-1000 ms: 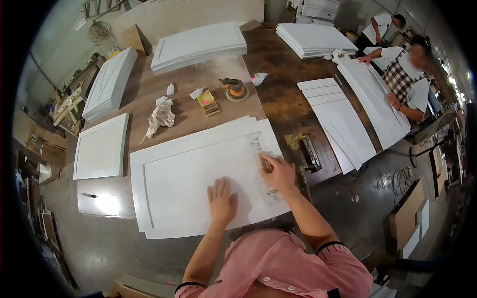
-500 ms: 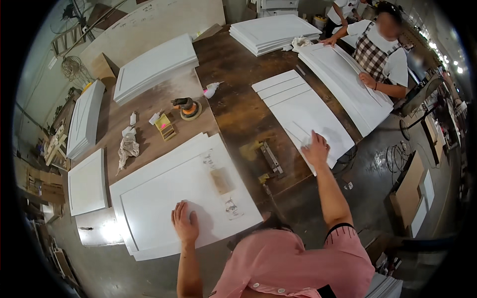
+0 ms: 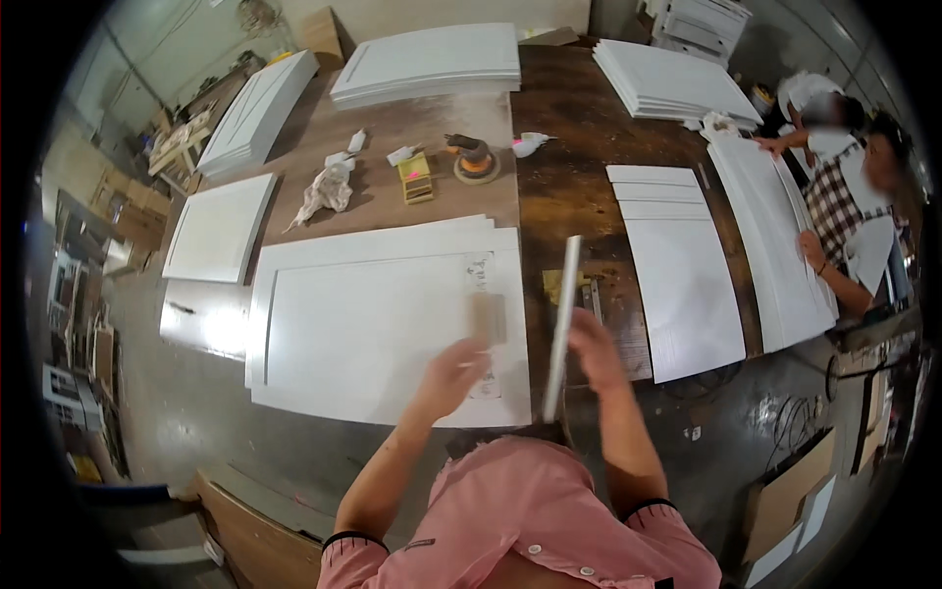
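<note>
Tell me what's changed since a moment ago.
The right hand let go of the brown block, then took the narrow white strip off the white panel, bringing it left. The left hand moved right, near the block. Sander and cloth stayed put.

Crumpled rag (image 3: pixel 327 194) near yellow box (image 3: pixel 417 185)

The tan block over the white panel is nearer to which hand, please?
Left. The left hand is just below the tan block in the picture, though blur hides whether they touch; the right hand is farther off to its right, at the white strip.
</note>
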Demonstrator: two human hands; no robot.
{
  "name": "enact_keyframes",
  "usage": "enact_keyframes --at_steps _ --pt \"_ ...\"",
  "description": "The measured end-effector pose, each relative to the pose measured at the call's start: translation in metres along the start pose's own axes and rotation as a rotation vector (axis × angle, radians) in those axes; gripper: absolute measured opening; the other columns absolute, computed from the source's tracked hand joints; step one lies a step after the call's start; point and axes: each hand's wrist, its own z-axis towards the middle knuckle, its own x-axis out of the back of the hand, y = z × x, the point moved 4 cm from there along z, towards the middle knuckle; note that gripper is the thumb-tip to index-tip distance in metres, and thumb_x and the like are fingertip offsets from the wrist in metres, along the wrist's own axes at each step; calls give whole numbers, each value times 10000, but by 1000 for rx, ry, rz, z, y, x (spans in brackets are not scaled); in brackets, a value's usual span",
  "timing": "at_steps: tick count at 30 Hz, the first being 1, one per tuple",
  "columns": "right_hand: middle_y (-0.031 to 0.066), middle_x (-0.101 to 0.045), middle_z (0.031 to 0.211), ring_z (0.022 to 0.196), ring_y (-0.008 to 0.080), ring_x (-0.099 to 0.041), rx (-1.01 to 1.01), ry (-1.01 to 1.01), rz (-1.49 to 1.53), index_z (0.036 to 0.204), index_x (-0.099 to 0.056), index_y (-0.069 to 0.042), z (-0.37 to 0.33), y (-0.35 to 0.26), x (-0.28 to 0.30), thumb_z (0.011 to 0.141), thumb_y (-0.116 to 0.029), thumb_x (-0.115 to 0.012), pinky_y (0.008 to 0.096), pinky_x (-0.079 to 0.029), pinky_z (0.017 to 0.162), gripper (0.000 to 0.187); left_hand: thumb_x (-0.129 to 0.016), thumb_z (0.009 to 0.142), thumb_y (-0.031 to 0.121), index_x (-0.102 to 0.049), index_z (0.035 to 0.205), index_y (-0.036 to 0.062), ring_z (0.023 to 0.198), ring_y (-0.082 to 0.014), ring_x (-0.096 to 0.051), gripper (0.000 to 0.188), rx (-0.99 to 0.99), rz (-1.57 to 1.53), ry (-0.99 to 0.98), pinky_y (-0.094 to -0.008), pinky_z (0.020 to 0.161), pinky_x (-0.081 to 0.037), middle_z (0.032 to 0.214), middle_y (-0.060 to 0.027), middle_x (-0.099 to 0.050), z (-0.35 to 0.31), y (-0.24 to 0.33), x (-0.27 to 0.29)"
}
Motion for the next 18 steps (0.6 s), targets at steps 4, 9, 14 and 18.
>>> enact_keyframes --at_steps 4,9,14,18 --pt "25 -665 1108 999 139 -625 9 -262 27 1310 -626 -65 7 3 -101 924 -160 -687 338 -524 891 402 -637 1040 100 -532 1451 29 1161 -180 -665 430 100 -235 -71 -333 942 -576 1326 -77 -647 -1 43 -4" --pt "-31 -598 1035 937 92 -599 -122 -411 -23 1310 -598 -73 0 5 -145 970 -179 -726 276 -499 822 379 -656 1026 109 -454 1536 40 1167 -204 -668 552 204 -273 -90 -370 964 -589 1298 -110 -643 -23 38 32" --pt "78 -682 1026 876 168 -680 -72 -461 -291 1333 -595 -37 2 15 -163 932 -346 -745 320 -546 732 527 -691 980 83 -472 1533 30 1087 -208 -685 598 172 -319 -104 -338 908 -602 1213 -124 -683 -30 21 51" --pt "96 -690 1028 1016 268 -679 36 -342 -493 1292 -657 -79 14 16 -156 892 -401 -771 416 -545 850 526 -691 993 113 -474 1500 -9 1094 -206 -687 565 311 -351 24 -380 969 -594 1185 -112 -673 -28 17 57"
